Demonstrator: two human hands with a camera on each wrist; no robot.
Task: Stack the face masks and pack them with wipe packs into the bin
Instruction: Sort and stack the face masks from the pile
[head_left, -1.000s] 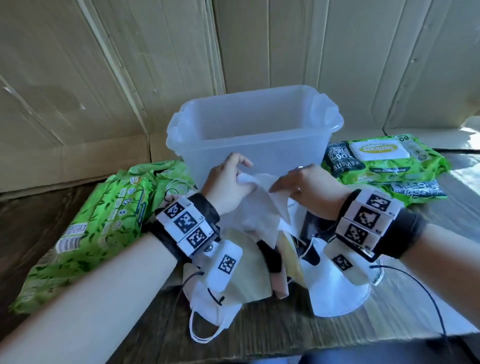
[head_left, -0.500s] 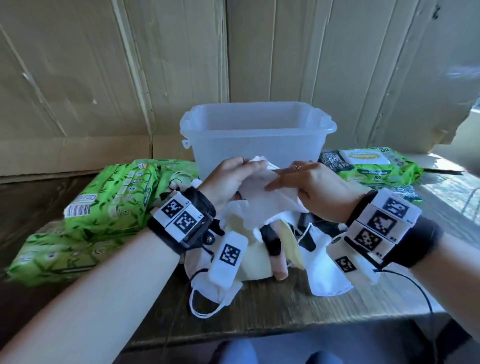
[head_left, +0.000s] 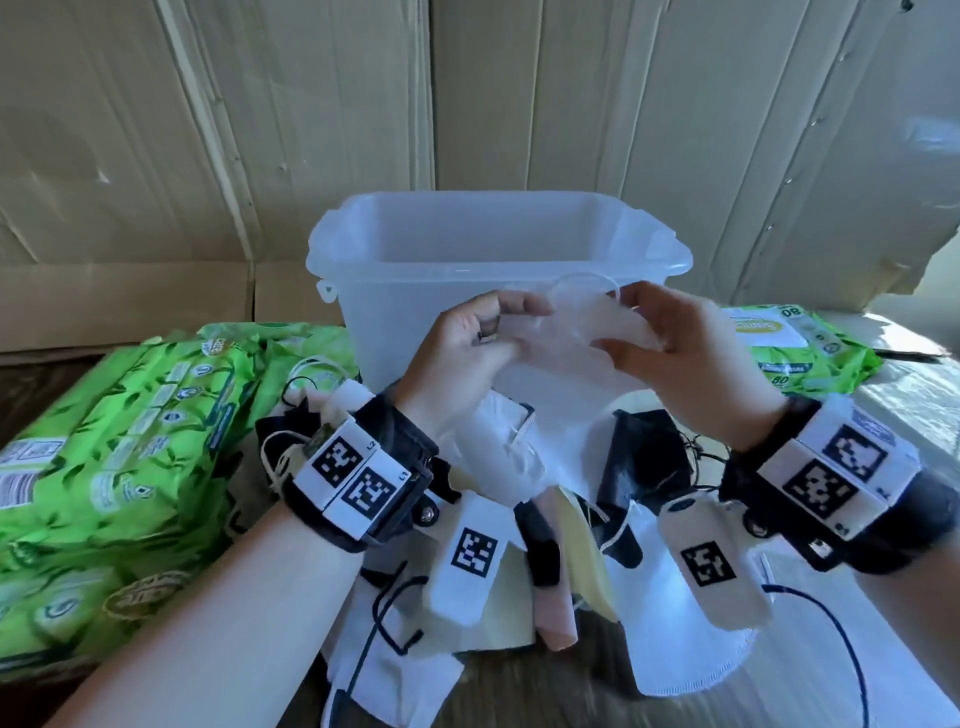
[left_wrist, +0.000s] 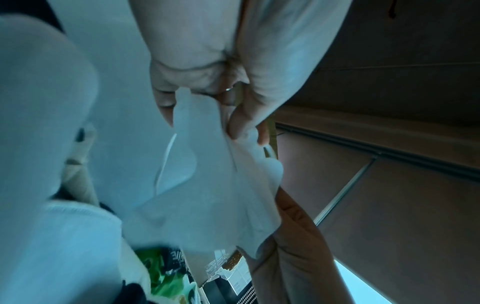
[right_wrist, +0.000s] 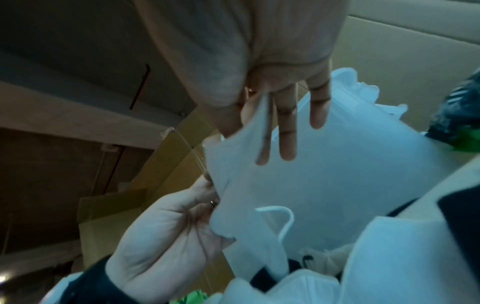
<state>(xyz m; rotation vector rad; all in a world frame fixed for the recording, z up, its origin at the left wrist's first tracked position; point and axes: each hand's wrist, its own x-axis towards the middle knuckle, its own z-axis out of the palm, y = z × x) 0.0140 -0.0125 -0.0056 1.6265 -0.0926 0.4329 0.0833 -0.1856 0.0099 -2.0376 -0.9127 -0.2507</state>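
White and thin, a face mask (head_left: 566, 338) is held up in front of the bin (head_left: 498, 260), above the heap of masks (head_left: 519, 545) on the wooden table (head_left: 545, 696); its long axis runs roughly left to right between the two hands, with one ear loop (head_left: 584, 283) arching up over its top edge and its lower part drooping toward the heap.

Translucent plastic, the bin stands upright just behind the hands with its mouth open upward; nothing can be made out inside it from the head view.

The left hand (head_left: 462, 353) has its fingers curled and pinches the mask's left end between thumb and fingertips; the left wrist view shows the cloth (left_wrist: 213, 174) gathered at those fingertips (left_wrist: 239, 127); the right hand (head_left: 680, 353) pinches the opposite end with its thumb, while in the right wrist view its other fingers (right_wrist: 288, 131) lie nearly straight across the mask's face (right_wrist: 324, 185).

Green wipe packs (head_left: 114, 467) lie stacked on the table to the left of the bin, touching the heap's edge; another green wipe pack (head_left: 795, 348) with a white label lies to the right, beside the bin; cardboard panels (head_left: 208, 130) stand behind everything.
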